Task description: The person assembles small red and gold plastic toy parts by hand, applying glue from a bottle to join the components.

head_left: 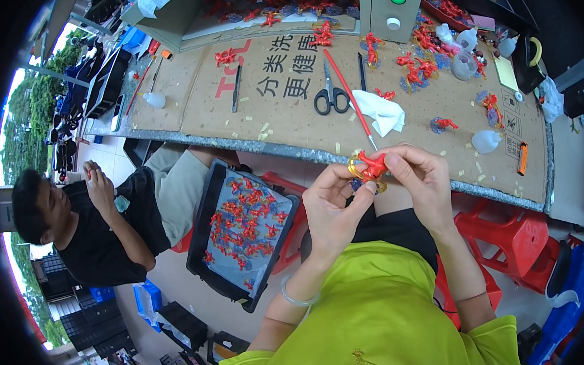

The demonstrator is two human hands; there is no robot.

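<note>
A small red figurine [372, 166] with a gold ring-shaped base is pinched between both my hands, just in front of the table's near edge. My left hand [333, 210] grips it from below with thumb and fingers. From the right side my right hand [418, 176] closes its fingertips on the same figurine. A thin red-handled tool [355, 98] lies on the cardboard just beyond, its tip near the figurine.
The cardboard-covered table [281, 110] bears black scissors [330, 96], a white cloth [382, 110], small plastic bottles [486, 140] and several red figurines [418, 67]. A black tray of red figurines [245, 228] sits at my left. A seated person [103, 225] works there. Red stools [506, 227] stand at right.
</note>
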